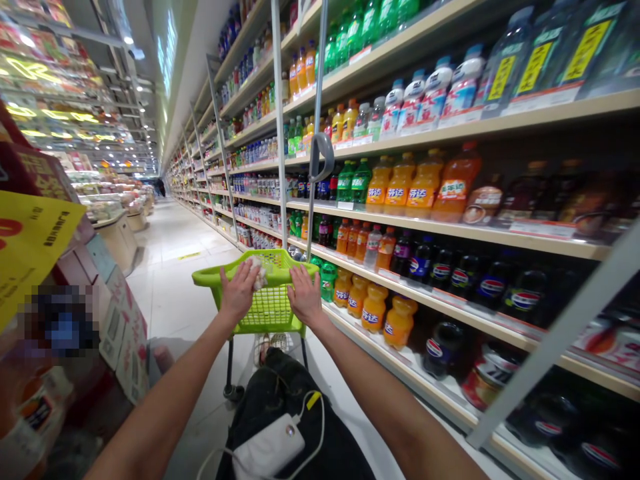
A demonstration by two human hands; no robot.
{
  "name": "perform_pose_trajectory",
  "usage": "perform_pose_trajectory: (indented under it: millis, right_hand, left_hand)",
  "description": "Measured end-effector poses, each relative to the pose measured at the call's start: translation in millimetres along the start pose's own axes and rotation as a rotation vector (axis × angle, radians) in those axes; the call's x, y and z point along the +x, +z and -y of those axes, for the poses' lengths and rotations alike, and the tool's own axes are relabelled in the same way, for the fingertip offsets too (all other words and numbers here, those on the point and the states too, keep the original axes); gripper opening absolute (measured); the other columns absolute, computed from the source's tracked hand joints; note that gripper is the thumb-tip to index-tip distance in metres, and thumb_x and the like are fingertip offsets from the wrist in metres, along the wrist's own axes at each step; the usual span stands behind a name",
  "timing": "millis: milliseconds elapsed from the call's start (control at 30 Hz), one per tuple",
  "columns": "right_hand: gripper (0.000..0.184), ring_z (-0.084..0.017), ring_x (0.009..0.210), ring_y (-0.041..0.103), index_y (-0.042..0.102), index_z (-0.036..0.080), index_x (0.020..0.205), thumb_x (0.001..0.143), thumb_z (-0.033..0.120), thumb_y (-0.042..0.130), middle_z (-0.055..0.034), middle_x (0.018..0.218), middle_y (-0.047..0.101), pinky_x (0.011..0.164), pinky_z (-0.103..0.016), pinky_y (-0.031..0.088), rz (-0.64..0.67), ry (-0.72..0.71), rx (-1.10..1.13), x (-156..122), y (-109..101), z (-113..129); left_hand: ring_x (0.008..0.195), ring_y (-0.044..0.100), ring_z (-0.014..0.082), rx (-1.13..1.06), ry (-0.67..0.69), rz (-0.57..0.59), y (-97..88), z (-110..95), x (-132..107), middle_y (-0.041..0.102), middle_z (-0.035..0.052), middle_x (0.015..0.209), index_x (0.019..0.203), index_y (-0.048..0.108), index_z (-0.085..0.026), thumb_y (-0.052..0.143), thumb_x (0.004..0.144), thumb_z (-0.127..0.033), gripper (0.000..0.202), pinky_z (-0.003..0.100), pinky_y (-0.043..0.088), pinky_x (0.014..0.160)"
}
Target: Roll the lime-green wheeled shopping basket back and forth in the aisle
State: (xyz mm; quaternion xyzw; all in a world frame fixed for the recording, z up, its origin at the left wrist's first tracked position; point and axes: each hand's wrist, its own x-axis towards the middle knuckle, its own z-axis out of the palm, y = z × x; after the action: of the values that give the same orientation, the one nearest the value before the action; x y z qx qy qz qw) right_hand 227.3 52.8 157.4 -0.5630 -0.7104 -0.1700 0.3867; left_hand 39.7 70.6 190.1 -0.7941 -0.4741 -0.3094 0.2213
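Observation:
My left hand [239, 291] lies over the near rim of a lime-green plastic shopping cart basket [270, 310], and a crumpled white tissue or bag [259, 273] shows at its fingertips. My right hand [305, 296] grips the same rim further right. The basket stands on a wheeled frame with dark metal legs [229, 363]. Its inside is mostly hidden by my hands and the angle. Below my arms, a white power bank [269, 448] with a white cable lies on dark fabric [280, 393].
Long supermarket shelves [450, 227] of orange soda, cola and green bottles line the right side close to the cart. A tiled aisle [170, 280] runs ahead. Cardboard displays and a yellow sign [30, 247] stand at left, with shop counters further off.

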Motion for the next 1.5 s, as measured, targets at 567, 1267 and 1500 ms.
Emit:
perform_pose_trajectory:
  millis: [567,1267,1500]
  right_hand:
    - [0.043,-0.023,0.13,0.029,0.043,0.012,0.128,0.086,0.023,0.038,-0.0117,0.134,0.043,0.106,-0.052,0.009,0.012,0.014,-0.001,-2,-1,2]
    - [0.042,-0.032,0.13,0.023,0.051,0.016,0.12,0.079,0.027,0.055,-0.0129,0.139,0.035,0.1,-0.057,0.02,0.101,-0.147,0.04,36,12,76]
    - [0.047,-0.027,0.132,0.022,0.051,0.021,0.123,0.078,0.007,0.045,-0.0088,0.141,0.034,0.102,-0.048,0.024,0.043,-0.227,-0.006,28,24,41]
  left_hand:
    - [0.127,0.036,0.0226,0.011,0.008,-0.087,10.3,3,-8,0.037,0.0077,0.139,0.126,0.046,-0.026,0.032,0.085,-0.019,0.043,0.055,-0.006,0.106]
    - [0.135,0.014,0.0315,0.142,-0.23,0.292,-11.2,18,-18,0.021,0.0156,0.145,0.139,0.016,-0.011,0.041,0.077,-0.05,0.077,0.063,0.007,0.102]
    - [0.135,0.011,0.0313,0.135,-0.223,0.318,-10.1,17,-16,0.018,0.0151,0.146,0.14,0.012,-0.012,0.043,0.074,-0.058,0.086,0.065,0.008,0.102]
